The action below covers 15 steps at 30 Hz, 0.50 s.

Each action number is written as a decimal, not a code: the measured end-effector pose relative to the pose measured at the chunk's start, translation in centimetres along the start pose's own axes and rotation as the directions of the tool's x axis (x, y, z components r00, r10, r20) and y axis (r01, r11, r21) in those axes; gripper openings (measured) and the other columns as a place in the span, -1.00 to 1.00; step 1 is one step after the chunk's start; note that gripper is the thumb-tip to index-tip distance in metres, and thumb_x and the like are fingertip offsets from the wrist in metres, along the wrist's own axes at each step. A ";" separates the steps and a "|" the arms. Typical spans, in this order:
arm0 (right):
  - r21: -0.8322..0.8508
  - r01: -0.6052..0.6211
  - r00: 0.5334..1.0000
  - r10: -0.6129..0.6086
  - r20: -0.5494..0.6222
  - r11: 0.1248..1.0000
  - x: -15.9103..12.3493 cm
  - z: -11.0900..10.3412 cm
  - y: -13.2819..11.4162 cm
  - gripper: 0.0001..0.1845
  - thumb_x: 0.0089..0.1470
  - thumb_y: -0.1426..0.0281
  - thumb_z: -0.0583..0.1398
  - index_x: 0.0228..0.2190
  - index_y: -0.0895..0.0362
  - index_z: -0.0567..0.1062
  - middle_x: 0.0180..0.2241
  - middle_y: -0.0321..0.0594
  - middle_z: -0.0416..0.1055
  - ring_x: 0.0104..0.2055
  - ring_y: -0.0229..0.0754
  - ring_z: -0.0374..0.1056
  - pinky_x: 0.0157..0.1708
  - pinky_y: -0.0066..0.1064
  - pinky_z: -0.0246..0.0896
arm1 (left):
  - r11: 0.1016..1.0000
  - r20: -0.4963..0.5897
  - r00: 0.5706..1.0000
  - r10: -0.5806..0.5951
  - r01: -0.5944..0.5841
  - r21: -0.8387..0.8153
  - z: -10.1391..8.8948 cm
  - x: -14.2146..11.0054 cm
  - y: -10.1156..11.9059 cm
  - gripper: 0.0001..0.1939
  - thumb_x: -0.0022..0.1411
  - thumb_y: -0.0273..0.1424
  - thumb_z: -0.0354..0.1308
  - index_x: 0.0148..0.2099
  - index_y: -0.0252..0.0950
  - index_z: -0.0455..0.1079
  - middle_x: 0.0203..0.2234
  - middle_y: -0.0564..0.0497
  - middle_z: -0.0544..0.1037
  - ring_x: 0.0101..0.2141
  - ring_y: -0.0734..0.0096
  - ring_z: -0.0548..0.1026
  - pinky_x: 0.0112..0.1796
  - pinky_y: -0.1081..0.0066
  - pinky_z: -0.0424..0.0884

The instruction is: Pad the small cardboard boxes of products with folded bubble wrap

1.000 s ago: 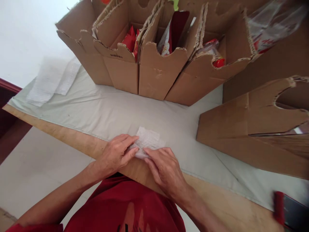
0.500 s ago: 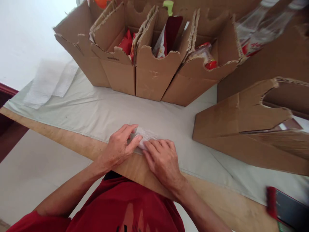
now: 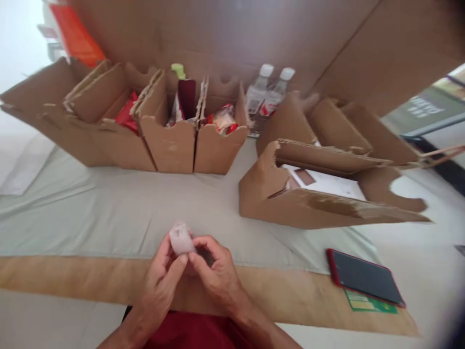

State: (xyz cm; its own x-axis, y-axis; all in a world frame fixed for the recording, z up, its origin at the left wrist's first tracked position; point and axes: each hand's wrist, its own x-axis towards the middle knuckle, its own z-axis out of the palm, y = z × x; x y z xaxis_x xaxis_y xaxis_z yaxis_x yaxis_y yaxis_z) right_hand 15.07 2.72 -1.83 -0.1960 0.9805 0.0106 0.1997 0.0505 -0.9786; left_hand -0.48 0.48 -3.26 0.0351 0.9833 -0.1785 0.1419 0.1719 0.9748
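Observation:
A small whitish roll (image 3: 180,240), which looks like bubble wrap rolled up, is held between both hands just above the cloth near the table's front edge. My left hand (image 3: 163,271) wraps its fingers behind the roll, with the thumb pressed on its lower end. The thumb and bent fingers of my right hand (image 3: 215,265) grip that same lower end from the right. Both thumbs almost meet. Whatever may be inside the roll is hidden.
Cardboard bins (image 3: 174,150) with red packets stand in a row behind. Two clear bottles (image 3: 257,94) are beside them. On the right is a cardboard holder (image 3: 308,213) with papers. A red-cased phone (image 3: 366,276) overlaps a green card (image 3: 370,303). White sheets (image 3: 25,165) lie far left.
The bubble wrap has gone from lying flat on the cloth under my hands to being lifted and gripped by both. My view has tilted up and swung right.

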 end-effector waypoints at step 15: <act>-0.390 0.192 0.941 -0.056 0.334 0.901 -2.3 -11.9 -4.6 -0.84 0.18 0.44 0.29 -0.18 0.01 0.54 -0.29 -0.39 0.53 -0.32 -0.29 0.45 -0.28 -0.50 0.33 | 0.837 0.450 0.798 0.401 -0.519 0.174 4.8 1.1 2.7 -0.10 0.23 -0.55 0.01 0.54 -0.13 -0.20 -0.45 0.08 0.57 -0.54 0.41 0.51 -0.50 0.52 0.44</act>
State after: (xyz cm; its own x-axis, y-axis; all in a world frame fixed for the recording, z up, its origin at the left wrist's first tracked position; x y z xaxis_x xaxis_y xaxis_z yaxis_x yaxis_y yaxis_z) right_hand 26.02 2.54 5.14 -0.5162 0.8565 -0.0041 0.5165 0.3075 -0.7991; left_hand 4.64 1.76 -1.46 0.5299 0.8268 0.1889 0.2729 -0.3771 0.8851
